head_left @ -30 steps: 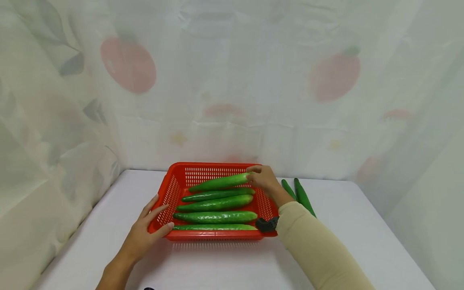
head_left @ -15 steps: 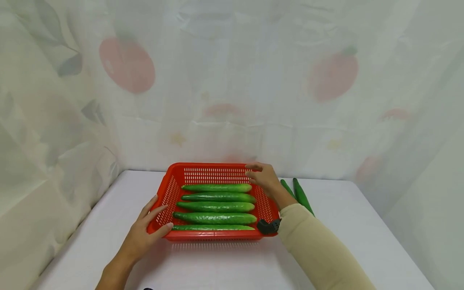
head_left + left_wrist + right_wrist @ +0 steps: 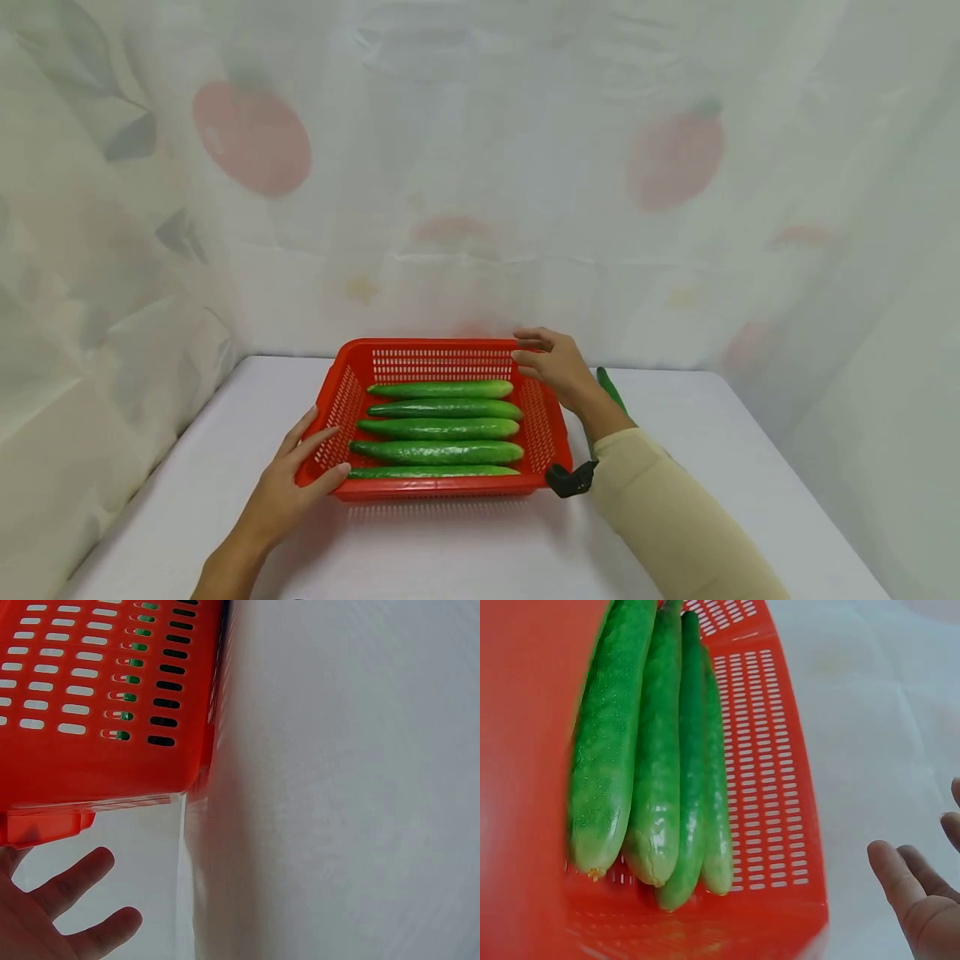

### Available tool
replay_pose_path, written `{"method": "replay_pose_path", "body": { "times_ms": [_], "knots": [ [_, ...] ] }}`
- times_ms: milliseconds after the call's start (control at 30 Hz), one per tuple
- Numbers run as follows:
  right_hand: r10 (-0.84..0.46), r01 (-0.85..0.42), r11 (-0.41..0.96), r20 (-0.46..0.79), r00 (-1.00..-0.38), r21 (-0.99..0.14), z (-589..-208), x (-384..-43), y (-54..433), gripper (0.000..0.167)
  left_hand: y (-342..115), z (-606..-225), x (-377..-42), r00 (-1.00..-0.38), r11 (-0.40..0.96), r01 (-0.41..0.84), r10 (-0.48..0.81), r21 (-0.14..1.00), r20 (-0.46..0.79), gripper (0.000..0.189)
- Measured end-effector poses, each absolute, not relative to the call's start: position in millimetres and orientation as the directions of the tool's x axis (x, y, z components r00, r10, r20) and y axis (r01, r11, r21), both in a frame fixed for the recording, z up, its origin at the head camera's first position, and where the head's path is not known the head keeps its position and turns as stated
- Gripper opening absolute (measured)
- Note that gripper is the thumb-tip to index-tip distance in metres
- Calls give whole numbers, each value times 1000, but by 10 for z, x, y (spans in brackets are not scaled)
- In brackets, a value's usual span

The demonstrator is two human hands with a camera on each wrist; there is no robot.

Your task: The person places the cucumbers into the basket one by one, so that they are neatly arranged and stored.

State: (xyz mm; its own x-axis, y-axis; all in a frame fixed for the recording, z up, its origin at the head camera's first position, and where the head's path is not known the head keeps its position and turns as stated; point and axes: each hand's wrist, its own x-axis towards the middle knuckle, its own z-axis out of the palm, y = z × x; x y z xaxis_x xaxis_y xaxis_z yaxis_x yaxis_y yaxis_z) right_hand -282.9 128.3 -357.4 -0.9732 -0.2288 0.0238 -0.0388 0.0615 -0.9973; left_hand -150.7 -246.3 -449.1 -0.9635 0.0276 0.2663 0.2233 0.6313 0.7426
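Table (image 3: 450,558), white, across lower frame. Red basket (image 3: 442,483) on it, lower centre. Five green cucumbers (image 3: 438,428) inside, side by side. Left hand (image 3: 285,487) at basket's left rim, fingers spread wide. Right hand (image 3: 558,367) at basket's upper right corner, fingers loosely parted. Outer cucumber (image 3: 611,387), right of centre, partly hidden.

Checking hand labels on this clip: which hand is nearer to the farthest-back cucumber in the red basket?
Right. The right hand is by the far right corner of the basket, close to that cucumber's pale end; the left hand is toward the near left corner, farther away.
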Motion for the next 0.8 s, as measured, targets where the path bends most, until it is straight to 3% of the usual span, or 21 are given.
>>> {"method": "replay_pose_path", "body": {
  "times_ms": [800],
  "knots": [
    [-182, -292, 111, 269, -946, -950, -3186, -2195, 1673, 40, -2483, -4478, -1515, -965, 612, 224, 31, 758, 261, 57]
  ]
}}
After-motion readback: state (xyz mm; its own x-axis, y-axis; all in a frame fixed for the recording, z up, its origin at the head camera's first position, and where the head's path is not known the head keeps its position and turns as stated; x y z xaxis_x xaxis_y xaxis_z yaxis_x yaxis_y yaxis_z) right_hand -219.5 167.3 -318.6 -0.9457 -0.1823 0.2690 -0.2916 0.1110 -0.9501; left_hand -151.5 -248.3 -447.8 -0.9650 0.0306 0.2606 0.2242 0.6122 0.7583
